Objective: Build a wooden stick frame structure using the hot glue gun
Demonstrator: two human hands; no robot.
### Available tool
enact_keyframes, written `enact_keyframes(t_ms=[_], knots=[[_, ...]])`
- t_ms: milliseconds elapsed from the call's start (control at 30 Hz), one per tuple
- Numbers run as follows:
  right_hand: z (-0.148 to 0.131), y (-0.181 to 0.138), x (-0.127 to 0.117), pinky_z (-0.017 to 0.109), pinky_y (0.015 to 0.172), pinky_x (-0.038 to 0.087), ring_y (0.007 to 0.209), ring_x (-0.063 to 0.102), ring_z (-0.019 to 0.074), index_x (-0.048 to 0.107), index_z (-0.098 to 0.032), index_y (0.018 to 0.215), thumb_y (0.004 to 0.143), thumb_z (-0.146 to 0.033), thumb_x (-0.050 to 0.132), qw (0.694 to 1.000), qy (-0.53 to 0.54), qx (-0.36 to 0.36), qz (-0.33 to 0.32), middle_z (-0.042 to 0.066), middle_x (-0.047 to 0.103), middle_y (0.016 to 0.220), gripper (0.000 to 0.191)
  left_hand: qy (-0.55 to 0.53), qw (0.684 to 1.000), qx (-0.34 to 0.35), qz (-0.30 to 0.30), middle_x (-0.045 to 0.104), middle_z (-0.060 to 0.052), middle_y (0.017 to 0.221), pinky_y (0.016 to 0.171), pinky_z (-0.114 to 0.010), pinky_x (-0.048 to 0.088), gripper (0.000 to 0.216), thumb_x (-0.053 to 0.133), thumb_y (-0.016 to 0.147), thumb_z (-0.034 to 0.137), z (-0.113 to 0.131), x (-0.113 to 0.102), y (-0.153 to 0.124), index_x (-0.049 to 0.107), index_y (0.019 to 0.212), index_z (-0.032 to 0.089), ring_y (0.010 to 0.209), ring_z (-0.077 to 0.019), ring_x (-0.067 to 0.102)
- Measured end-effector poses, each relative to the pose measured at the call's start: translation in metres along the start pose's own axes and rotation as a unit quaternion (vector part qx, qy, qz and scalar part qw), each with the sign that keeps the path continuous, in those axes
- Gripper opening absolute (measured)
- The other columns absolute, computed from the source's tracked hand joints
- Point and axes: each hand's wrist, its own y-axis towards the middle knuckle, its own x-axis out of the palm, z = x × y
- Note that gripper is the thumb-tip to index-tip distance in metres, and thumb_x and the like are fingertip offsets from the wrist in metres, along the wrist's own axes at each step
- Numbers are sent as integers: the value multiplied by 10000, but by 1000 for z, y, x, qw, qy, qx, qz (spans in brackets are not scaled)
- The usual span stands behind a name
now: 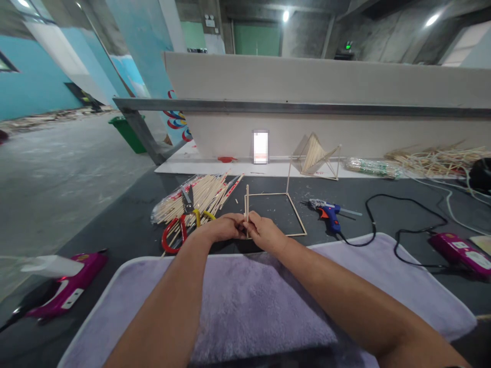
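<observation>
My left hand (225, 227) and my right hand (264, 231) meet at the near left corner of a square frame of thin wooden sticks (297, 212) that lies on the dark floor. Both hands are closed in a pinch on the frame's corner, where a short stick (247, 200) stands upright between the fingers. A pile of loose wooden sticks (199, 197) in clear wrap lies just left of the hands. Red-handled scissors (177, 227) rest on that pile.
A blue glue gun (329, 212) with a black cable lies right of the frame. A finished stick model (314, 156) stands at the back by a white board. More sticks (437, 156) lie far right. A lilac towel (268, 301) covers my lap. Pink devices (67, 289) (462, 253) lie at either side.
</observation>
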Motion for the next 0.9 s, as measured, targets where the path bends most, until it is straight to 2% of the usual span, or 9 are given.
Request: enact_keyframes(t_ms=[900], knots=[[-1,0,-1,225,590,321,669,538,139,440,-196,898,903,-248,390,1000,-6,6,-10,19,574,754,72,22,1000,4,-3,532,35,638,659,-205,377,167,596,628,227,9,-1,-3,604,782,162,686,-116,467]])
